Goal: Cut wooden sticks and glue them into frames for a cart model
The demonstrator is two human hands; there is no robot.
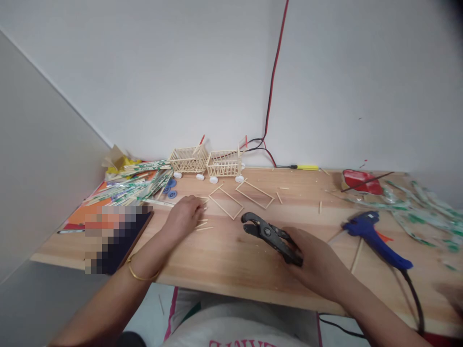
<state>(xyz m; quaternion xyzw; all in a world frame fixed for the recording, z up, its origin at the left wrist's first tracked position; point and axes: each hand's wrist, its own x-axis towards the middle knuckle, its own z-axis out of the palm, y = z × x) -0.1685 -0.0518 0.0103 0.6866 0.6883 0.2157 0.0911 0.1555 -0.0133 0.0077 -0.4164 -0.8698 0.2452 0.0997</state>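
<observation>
My right hand [307, 255] is wrapped round the handles of black pliers [267, 232], whose jaws point left and stand apart over the table. Farther left, my left hand [184, 214] rests low on the tabletop with its fingers curled among short wooden sticks [205, 228]. Whatever lies between those fingertips is hidden. Two flat rectangular stick frames [227, 202] [255, 193] lie just beyond the hands. Behind them stand two small wooden stick carts [188, 161] [224, 165] with white wheels and red handles.
Wrapped sticks [144, 180] are piled at the left, near blue discs [172, 194] and a dark, partly blurred flat object [126, 241]. A blue glue gun [379, 241] with a cord lies right, before plastic wrappers [408, 202] and a red packet [361, 181]. Walls bound the table's back and left.
</observation>
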